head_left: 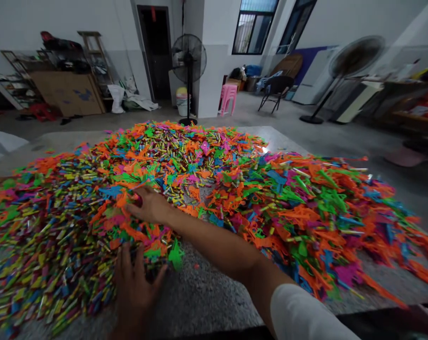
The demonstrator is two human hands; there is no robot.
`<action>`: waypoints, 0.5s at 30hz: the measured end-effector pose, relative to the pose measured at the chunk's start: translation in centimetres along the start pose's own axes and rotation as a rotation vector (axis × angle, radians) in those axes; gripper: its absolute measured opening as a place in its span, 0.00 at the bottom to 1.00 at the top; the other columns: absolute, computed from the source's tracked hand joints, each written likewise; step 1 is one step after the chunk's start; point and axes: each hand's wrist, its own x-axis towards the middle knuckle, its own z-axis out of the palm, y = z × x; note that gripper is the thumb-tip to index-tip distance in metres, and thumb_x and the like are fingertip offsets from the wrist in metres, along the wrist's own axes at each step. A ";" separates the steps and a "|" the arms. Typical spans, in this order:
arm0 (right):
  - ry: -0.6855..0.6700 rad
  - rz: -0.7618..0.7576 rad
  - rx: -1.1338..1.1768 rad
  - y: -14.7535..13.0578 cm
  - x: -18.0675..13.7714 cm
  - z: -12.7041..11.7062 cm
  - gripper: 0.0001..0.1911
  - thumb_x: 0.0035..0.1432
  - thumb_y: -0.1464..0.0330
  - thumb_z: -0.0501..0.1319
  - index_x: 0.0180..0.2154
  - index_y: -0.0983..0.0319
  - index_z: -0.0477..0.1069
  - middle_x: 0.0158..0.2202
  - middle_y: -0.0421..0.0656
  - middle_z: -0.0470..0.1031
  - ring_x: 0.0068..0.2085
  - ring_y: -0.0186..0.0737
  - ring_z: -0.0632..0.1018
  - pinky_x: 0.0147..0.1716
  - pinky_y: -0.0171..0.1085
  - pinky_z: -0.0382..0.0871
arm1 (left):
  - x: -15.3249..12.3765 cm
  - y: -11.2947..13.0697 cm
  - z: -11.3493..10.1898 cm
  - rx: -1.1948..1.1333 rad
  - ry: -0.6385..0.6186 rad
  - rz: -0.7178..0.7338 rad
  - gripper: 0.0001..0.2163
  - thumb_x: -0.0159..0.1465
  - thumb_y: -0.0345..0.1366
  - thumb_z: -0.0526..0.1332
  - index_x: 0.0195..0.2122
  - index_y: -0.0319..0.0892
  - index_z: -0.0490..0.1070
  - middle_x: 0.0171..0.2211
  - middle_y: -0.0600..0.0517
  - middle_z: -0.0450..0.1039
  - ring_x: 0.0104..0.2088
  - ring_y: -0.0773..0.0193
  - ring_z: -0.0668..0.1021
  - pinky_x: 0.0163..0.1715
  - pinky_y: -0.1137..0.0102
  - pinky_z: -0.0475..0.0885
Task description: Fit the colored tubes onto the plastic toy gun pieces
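Note:
My right hand (150,206) reaches leftward across the pile, thumb and fingers apart and bent down over orange plastic pieces (123,200); no firm hold on any piece shows. Nearer to me, my left hand (136,278) is open with fingers spread, at the edge of the heap of small bright tubes (68,255). A green plastic piece (176,255) lies just right of its fingers. Around both hands are mixed orange, pink, blue and green plastic pieces, some shaped like toy guns. The tips of several fingers are blurred or hidden among the pieces.
Another large heap of coloured plastic pieces (302,212) covers the right side of the grey speckled table (206,302). Beyond stand a floor fan (188,59), pink stools (228,97), a black chair (275,89) and a second fan (355,56). Shelving and cardboard (67,92) are at back left.

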 end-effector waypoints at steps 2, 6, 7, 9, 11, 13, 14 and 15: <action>-0.129 0.014 -0.112 0.0 1.6 -1.5 0.31 0.64 0.42 0.64 0.56 0.57 0.77 0.54 0.49 0.80 0.52 0.53 0.82 0.52 0.47 0.76 | -2.0 0.3 0.9 0.017 -0.024 0.006 0.45 0.64 0.52 0.70 0.77 0.45 0.52 0.78 0.32 0.45 0.75 0.29 0.57 0.68 0.33 0.59; -0.008 0.279 -0.274 3.0 7.6 -4.1 0.35 0.71 0.40 0.50 0.55 0.61 0.77 0.48 0.53 0.83 0.51 0.57 0.83 0.51 0.49 0.76 | -3.9 0.6 2.0 0.042 -0.104 0.015 0.44 0.64 0.52 0.70 0.76 0.43 0.54 0.75 0.29 0.49 0.75 0.27 0.56 0.67 0.33 0.60; 0.051 0.326 -0.291 4.2 9.1 -4.3 0.36 0.71 0.41 0.52 0.59 0.62 0.74 0.54 0.56 0.81 0.56 0.58 0.81 0.53 0.49 0.75 | -4.0 0.7 2.1 0.045 -0.107 0.020 0.43 0.64 0.52 0.70 0.76 0.43 0.55 0.75 0.29 0.50 0.74 0.28 0.56 0.67 0.33 0.60; 0.081 0.371 -0.319 6.5 11.4 -3.9 0.40 0.70 0.40 0.54 0.66 0.64 0.68 0.64 0.59 0.74 0.64 0.59 0.74 0.59 0.49 0.71 | -4.0 0.9 2.3 0.046 -0.099 0.014 0.43 0.64 0.50 0.70 0.76 0.45 0.54 0.74 0.30 0.51 0.74 0.29 0.57 0.68 0.33 0.60; 0.038 0.365 -0.325 8.2 12.5 -2.9 0.43 0.69 0.39 0.54 0.70 0.63 0.64 0.68 0.58 0.69 0.69 0.60 0.69 0.63 0.50 0.68 | -3.9 0.9 2.5 0.047 -0.093 -0.026 0.44 0.64 0.50 0.70 0.76 0.45 0.52 0.75 0.30 0.50 0.75 0.29 0.56 0.67 0.33 0.61; -0.023 0.320 -0.308 9.0 12.4 -1.9 0.43 0.69 0.38 0.53 0.71 0.60 0.64 0.68 0.56 0.69 0.69 0.59 0.69 0.64 0.49 0.67 | -3.6 0.7 2.7 0.055 -0.093 -0.068 0.44 0.65 0.50 0.69 0.77 0.44 0.51 0.75 0.29 0.48 0.75 0.29 0.56 0.66 0.34 0.62; -0.047 0.294 -0.301 9.1 12.0 -1.6 0.42 0.68 0.38 0.53 0.70 0.59 0.64 0.68 0.55 0.69 0.67 0.59 0.71 0.63 0.49 0.68 | -3.5 0.6 2.8 0.062 -0.093 -0.078 0.44 0.65 0.50 0.69 0.77 0.43 0.51 0.75 0.28 0.47 0.75 0.28 0.55 0.66 0.34 0.62; -0.067 0.274 -0.296 9.0 11.5 -1.3 0.41 0.68 0.38 0.54 0.70 0.57 0.65 0.68 0.54 0.69 0.66 0.58 0.72 0.62 0.49 0.69 | -3.2 0.5 2.9 0.070 -0.091 -0.079 0.43 0.66 0.51 0.68 0.76 0.42 0.51 0.76 0.27 0.47 0.75 0.28 0.55 0.66 0.33 0.61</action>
